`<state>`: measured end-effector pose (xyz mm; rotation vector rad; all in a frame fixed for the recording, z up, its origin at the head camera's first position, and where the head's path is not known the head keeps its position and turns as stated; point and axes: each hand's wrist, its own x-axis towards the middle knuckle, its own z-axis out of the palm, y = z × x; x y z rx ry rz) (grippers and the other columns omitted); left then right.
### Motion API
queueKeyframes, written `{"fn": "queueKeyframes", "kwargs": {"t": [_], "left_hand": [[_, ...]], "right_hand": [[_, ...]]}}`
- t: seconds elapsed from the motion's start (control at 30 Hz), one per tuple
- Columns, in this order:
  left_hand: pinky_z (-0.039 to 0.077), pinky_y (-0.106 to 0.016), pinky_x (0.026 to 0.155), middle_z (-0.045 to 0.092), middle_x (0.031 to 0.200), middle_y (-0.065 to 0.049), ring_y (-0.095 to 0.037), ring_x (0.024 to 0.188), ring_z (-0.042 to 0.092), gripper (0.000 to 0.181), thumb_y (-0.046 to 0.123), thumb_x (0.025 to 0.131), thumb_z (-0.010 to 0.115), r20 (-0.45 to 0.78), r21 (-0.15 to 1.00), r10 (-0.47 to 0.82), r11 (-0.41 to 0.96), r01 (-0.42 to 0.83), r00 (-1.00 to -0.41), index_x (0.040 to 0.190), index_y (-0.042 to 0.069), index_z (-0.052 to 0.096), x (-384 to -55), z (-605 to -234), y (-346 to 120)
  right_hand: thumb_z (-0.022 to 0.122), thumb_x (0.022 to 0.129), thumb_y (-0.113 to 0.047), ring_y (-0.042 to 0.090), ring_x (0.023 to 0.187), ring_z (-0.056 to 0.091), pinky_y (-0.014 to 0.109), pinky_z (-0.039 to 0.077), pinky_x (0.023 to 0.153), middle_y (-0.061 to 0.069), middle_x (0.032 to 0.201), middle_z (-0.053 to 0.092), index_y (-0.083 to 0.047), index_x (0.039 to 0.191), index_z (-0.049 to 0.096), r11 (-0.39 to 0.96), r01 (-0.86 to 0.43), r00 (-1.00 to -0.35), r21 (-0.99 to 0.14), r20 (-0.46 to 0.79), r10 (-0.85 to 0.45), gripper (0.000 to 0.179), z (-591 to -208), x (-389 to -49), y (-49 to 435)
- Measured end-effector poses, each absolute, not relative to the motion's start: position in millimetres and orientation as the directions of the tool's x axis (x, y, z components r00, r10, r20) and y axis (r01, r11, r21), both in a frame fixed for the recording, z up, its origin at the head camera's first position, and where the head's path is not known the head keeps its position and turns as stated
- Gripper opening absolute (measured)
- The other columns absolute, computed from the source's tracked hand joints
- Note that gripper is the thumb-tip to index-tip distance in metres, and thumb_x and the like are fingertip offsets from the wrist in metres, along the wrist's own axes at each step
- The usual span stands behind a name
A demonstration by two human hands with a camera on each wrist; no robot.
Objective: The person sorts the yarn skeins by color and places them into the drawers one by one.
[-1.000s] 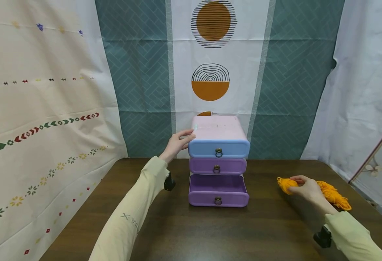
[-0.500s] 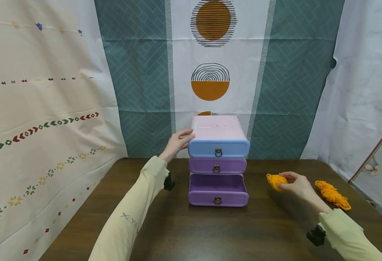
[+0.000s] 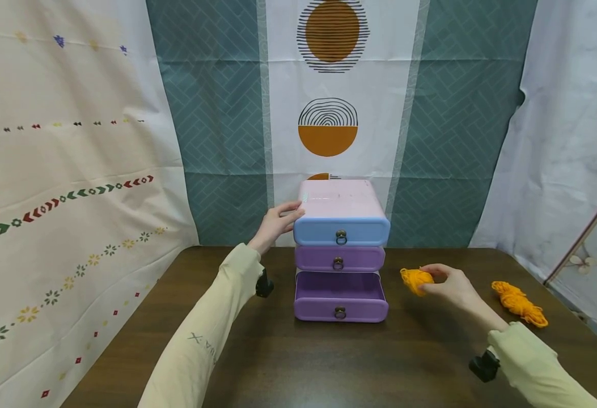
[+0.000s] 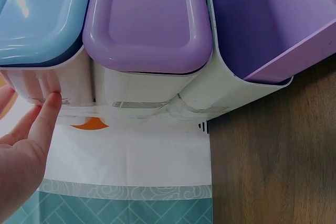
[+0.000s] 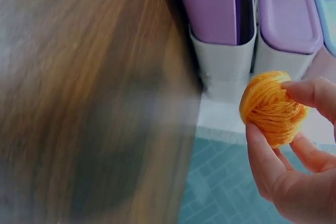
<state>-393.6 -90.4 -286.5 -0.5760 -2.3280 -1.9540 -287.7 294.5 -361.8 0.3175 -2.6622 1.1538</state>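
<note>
A small ball of orange-yellow yarn (image 3: 417, 281) is pinched between the thumb and fingers of my right hand (image 3: 453, 287), to the right of the drawer tower. The right wrist view shows the wound strands of the yarn ball (image 5: 274, 109) and the fingertips around it. My left hand (image 3: 274, 225) rests with extended fingers against the left side of the top tier, its fingertips touching the pink casing (image 4: 63, 80). The tower has a blue top drawer (image 3: 308, 232) and a purple middle drawer (image 3: 310, 259), both pushed in. The purple bottom drawer (image 3: 310, 310) is pulled out, its visible inside bare.
A longer skein of orange yarn (image 3: 520, 304) lies on the brown wooden table (image 3: 329, 362) at the right. Patterned cloths hang behind, with a teal and white cloth (image 3: 216, 141) at the back and a cream cloth (image 3: 73, 170) on the left.
My right hand has carried the yarn ball leftward, away from the skein and closer to the drawer tower. The left hand has stayed at the tower's side.
</note>
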Motion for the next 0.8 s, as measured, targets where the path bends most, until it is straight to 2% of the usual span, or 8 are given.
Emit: {"fn": "queueKeyframes", "kwargs": {"t": [0.17, 0.4, 0.6, 0.8], "left_hand": [[0.047, -0.028, 0.082, 0.046, 0.126, -0.008, -0.018, 0.106, 0.051, 0.047, 0.03, 0.087, 0.063, 0.282, 0.939, 0.234, 0.13, 0.318, -0.93, 0.128, 0.011, 0.053, -393.8, -286.2, -90.0], [0.047, -0.028, 0.083, 0.045, 0.127, -0.01, -0.019, 0.107, 0.051, 0.046, 0.028, 0.088, 0.062, 0.284, 0.937, 0.243, 0.133, 0.322, -0.928, 0.129, 0.009, 0.051, -389.8, -283.0, -89.1], [0.045, -0.029, 0.085, 0.041, 0.131, -0.016, -0.025, 0.112, 0.047, 0.046, 0.019, 0.091, 0.058, 0.252, 0.946, 0.279, 0.132, 0.297, -0.927, 0.132, 0.002, 0.046, -368.1, -265.1, -88.2], [0.045, -0.031, 0.085, 0.042, 0.13, -0.016, -0.025, 0.111, 0.048, 0.046, 0.019, 0.091, 0.058, 0.246, 0.944, 0.274, 0.149, 0.294, -0.93, 0.131, 0.002, 0.046, -367.4, -265.2, -88.4]], "right_hand": [[0.072, 0.078, -0.016, 0.032, 0.088, 0.055, 0.037, 0.046, 0.074, 0.021, 0.101, 0.06, 0.008, 0.108, 0.059, 0.648, -0.331, -0.938, -0.686, 0.317, -0.143, 0.04, -357.0, -288.2, 283.8], [0.073, 0.077, -0.014, 0.028, 0.085, 0.057, 0.026, 0.048, 0.07, 0.019, 0.099, 0.061, 0.008, 0.107, 0.059, 0.607, -0.346, -0.935, -0.716, 0.314, -0.164, 0.04, -355.5, -289.7, 272.0], [0.073, 0.077, -0.016, 0.027, 0.085, 0.056, 0.027, 0.048, 0.071, 0.017, 0.1, 0.061, 0.007, 0.11, 0.058, 0.578, -0.323, -0.946, -0.749, 0.276, -0.171, 0.043, -354.1, -290.6, 264.4], [0.073, 0.077, -0.012, 0.025, 0.084, 0.058, 0.024, 0.049, 0.068, 0.018, 0.1, 0.061, 0.009, 0.11, 0.057, 0.514, -0.346, -0.938, -0.785, 0.278, -0.208, 0.043, -353.8, -290.2, 255.2]]}}
